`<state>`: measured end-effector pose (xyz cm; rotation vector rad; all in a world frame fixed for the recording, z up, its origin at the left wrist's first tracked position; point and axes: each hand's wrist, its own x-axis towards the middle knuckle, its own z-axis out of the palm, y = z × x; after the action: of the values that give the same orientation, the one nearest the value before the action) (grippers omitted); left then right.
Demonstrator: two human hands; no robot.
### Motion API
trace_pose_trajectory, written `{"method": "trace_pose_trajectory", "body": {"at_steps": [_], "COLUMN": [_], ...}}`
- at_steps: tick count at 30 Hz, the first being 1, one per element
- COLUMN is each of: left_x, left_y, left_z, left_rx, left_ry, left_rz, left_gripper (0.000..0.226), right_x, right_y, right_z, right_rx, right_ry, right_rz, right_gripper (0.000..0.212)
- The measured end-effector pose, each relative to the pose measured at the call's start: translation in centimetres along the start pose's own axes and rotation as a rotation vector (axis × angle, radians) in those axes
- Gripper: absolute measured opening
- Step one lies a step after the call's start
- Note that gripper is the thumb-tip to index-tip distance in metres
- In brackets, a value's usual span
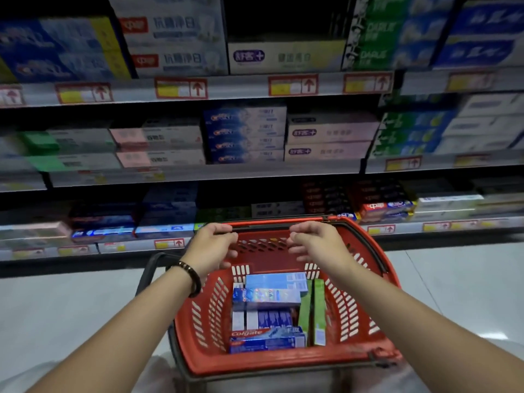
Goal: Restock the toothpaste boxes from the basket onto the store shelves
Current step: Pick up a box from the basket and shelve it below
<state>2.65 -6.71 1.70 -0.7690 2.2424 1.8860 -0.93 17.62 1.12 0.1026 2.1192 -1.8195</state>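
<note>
Two bare forearms reaching forward from the bottom edge, a dark bracelet (pixel 189 277) round the left wrist. Between them, a red plastic shopping basket (pixel 198 321), pale floor tiles (pixel 56 307) around it, a dark grey handle (pixel 147 275) hanging out at its left side. Inside, toothpaste boxes (pixel 269 314) stacked flat: a Colgate box (pixel 266 340) nearest, blue boxes (pixel 268 295) behind and above it, green boxes (pixel 319 307) on edge along the right wall. Over the basket's far end, the left hand (pixel 211 245), fingers half curled, thumb at the black handle (pixel 261 228) lying along the far rim; gripping it or merely near it, impossible to tell. Apart from it, the right hand (pixel 314 245), fingers loosely bent, nothing in them. Beyond, three store shelves (pixel 241 89) lined with blurred shelved cartons (pixel 246 137), red-framed price tags (pixel 181 87) along the edges.
</note>
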Motion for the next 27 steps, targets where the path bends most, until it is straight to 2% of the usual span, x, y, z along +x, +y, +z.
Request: {"method": "trace_pose_trajectory", "body": {"at_steps": [6, 12, 19, 27], "left_x": [0.4, 0.9, 0.6, 2.2], "left_y": [-1.5, -2.2, -3.2, -6.7], "left_z": [1.9, 2.7, 2.6, 2.6], "left_rx": [0.192, 0.282, 0.335, 0.417], "left_ry": [-0.038, -0.124, -0.204, -0.221], "left_rz": [-0.028, -0.107, -0.29, -0.34], "left_gripper": [0.022, 0.023, 0.027, 0.023], "right_x": [0.7, 1.7, 2.8, 3.8], "right_y": [1.9, 4.1, 6.3, 7.4], "right_z": [-0.5, -0.3, 0.5, 0.8], "right_rx": [-0.064, -0.151, -0.197, -0.347], "right_ry": [-0.004, -0.026, -0.108, -0.25], "right_rz": [0.087, 0.195, 0.324, 0.457], "right_gripper": [0.011, 0.009, 0.012, 0.024]}}
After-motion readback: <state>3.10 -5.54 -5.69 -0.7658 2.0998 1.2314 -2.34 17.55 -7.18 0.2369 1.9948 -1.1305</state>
